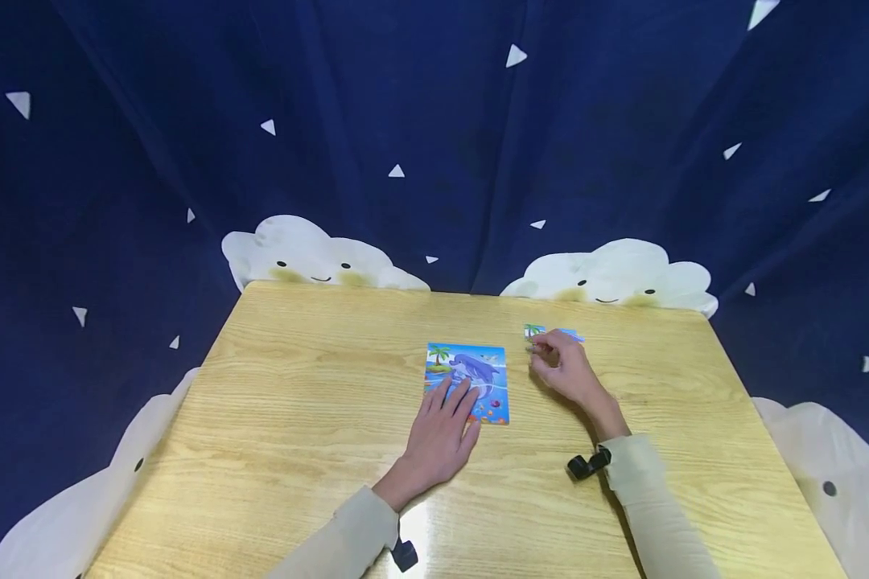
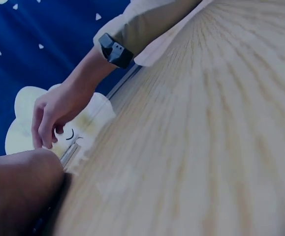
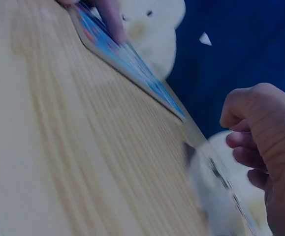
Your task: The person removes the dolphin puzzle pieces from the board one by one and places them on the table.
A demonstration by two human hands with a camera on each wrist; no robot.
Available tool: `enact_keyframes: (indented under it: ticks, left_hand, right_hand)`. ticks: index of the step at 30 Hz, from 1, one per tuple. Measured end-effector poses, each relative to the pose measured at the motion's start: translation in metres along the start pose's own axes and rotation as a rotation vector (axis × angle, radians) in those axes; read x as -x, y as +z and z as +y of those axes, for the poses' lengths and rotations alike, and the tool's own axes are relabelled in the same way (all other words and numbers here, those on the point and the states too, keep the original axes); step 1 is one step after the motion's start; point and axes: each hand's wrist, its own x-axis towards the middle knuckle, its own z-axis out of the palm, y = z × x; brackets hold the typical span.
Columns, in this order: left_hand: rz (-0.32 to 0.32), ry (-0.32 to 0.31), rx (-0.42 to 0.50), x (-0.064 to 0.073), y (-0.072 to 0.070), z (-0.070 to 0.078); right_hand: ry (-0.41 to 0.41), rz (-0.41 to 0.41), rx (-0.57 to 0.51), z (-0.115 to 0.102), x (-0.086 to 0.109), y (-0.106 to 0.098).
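A square dolphin picture puzzle (image 1: 488, 406) lies on the wooden table. My left hand (image 1: 438, 438) rests flat on its lower left part with the fingers spread. To the right of the picture, my right hand (image 1: 565, 371) bends its fingers and thumb together over the table, pinching what looks like a small puzzle piece (image 1: 530, 349) at its fingertips. Just beyond those fingers lie a palm-tree piece (image 1: 533, 330) and a blue piece (image 1: 570, 333), partly covered by the hand. A pale blurred shape (image 3: 208, 189) beside the right hand is unclear.
The wooden table (image 1: 297, 386) reaches to a dark blue curtain (image 1: 420, 104) with white triangles and cloud shapes. Black cameras (image 1: 588, 464) are strapped to both wrists. Both sleeves lie low over the table's near side.
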Motion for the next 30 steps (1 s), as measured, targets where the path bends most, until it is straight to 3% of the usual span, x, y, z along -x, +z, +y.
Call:
enact_keyframes:
  ticks: [5,12,17,23,30]
  left_hand:
    - [0.004,0.039,0.005,-0.004,-0.001,0.002]
    - [-0.007,-0.002,0.003,-0.008,0.001,0.005]
    - [-0.056,-0.031,-0.015,-0.006,0.003,0.003]
    - [-0.026,-0.015,-0.018,-0.005,0.004,0.004]
    - [-0.015,-0.006,-0.028,-0.005,0.006,0.004]
  right_hand:
    - [-0.014,-0.115,-0.049,-0.012,-0.004,0.018]
    - [0.043,-0.219,0.022,-0.023,-0.013,0.033]
    - [0.079,-0.243,0.094,-0.030,-0.022,0.041]
    - [0.127,-0.247,0.157,-0.033,-0.025,0.044]
    - [0.117,-0.227,0.167,-0.035,-0.024,0.044]
